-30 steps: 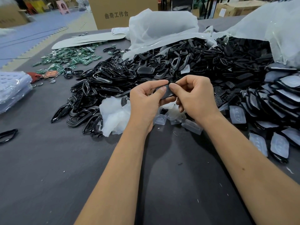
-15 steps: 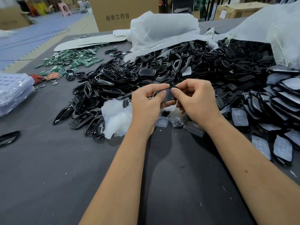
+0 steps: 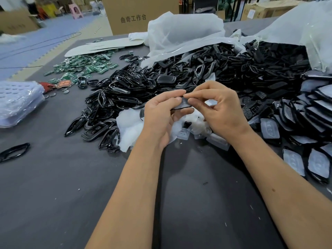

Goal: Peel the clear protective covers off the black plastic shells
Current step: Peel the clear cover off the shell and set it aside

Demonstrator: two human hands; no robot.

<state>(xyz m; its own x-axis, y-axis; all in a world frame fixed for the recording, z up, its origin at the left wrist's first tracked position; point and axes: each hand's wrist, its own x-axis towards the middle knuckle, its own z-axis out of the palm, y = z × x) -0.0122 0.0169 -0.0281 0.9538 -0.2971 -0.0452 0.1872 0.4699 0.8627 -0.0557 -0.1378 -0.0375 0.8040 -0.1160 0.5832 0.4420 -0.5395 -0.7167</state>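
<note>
— Hands meet over the near edge of the pile. The left hand (image 3: 162, 114) curls round a black shell (image 3: 181, 107), thumb on top, fingers underneath, holding it above the grey table (image 3: 71, 194).

— And the other one?

— The right hand (image 3: 218, 109) pinches at the shell's top edge with thumb and forefinger; its fingertips (image 3: 187, 95) touch the left thumb's tip. Whether it has the clear cover itself between them, I cannot tell; only a pale strip shows just beneath the pinch.

— What lies under the hands?

— A small heap of peeled clear covers (image 3: 195, 126), lying on the table directly below the hands, with a crumpled white plastic sheet (image 3: 129, 130) touching it on the left.

— And the rest of the stock?

— Behind the hands a big pile of black frames and shells (image 3: 161, 83) spills across the table out of translucent bags (image 3: 183, 35). On the right, shells still wearing covers (image 3: 319, 106) are stacked overlapping one another, a few lying singly nearer the table's edge. Far left there is a scatter of green circuit boards (image 3: 84, 66), and nearer, at the left edge, a stack of clear blister trays (image 3: 18, 99). One black frame (image 3: 14, 151) lies alone, well apart from the pile.

— Anything further back?

— A cardboard box (image 3: 140, 15) with printed characters stands beyond the table's far end.
</note>
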